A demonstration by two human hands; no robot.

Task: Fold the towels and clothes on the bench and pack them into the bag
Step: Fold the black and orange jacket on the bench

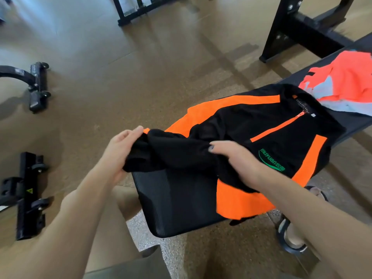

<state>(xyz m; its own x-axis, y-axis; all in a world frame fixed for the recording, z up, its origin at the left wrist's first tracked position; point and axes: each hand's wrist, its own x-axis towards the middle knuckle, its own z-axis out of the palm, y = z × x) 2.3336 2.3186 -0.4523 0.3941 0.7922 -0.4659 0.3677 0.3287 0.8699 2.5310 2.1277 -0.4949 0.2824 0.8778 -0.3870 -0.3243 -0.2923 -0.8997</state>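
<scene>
Nearest the camera, two bare forearms reach forward over the near end of the black padded worktop (173, 208). The left hand (120, 148) is closed around the bunched end of a black sleeve (171, 152), thumb and fingers wrapped over the cloth and lifting it off the pad. The right hand (235, 160) lies palm down just to the right of that, fingers curled over the same sleeve where it meets the body of the garment; its nails are painted dark. The sleeve is stretched in a crumpled band between the two hands.

Beyond and to the right of the right hand, the black and orange jacket (267, 129) is spread front-up across the worktop, with an orange zip running down from the collar, orange bands along the shoulders and side, and a green logo (271, 162) just past the right wrist. An orange panel of it hangs over the worktop's near edge under the right forearm.

Farther on, past the jacket's collar, a coral and pale blue garment (342, 87) lies in a loose heap on the same worktop, touching the jacket. Black gym frames (298, 31) stand on the brown floor (120, 77) behind.
</scene>
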